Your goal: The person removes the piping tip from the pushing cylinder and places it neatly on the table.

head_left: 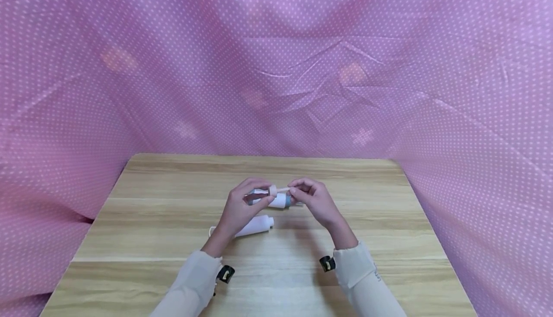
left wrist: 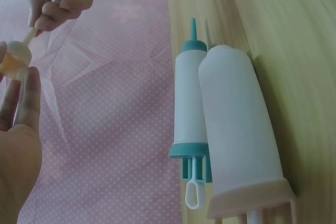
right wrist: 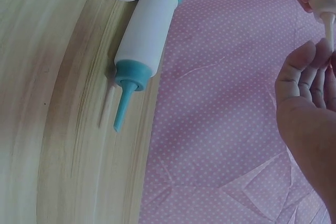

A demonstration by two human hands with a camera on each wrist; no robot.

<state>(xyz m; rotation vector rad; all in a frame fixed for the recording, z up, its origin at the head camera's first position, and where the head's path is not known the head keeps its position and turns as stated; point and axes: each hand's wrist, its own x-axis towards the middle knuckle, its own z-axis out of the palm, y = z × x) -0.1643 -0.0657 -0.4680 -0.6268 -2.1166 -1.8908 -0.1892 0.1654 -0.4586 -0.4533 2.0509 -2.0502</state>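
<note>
My left hand (head_left: 237,207) holds a pale pink nozzle cap (head_left: 272,191) by its wide round base, between thumb and fingers. The cap's thin spout (head_left: 282,189) points right, and my right hand (head_left: 318,202) pinches its tip. Both hands are raised over the table. Behind them lies a white squeeze tube with teal ends (left wrist: 190,98), a teal spout and a white loop handle. Beside it lies a thicker white tube with a pale pink collar (left wrist: 239,124); its bare neck (head_left: 270,222) has no nozzle on it.
The tubes lie on a wood-grain table (head_left: 164,211), with the thicker one nearer the person, partly behind the left wrist. Pink dotted cloth (head_left: 276,67) hangs around the table's back and sides.
</note>
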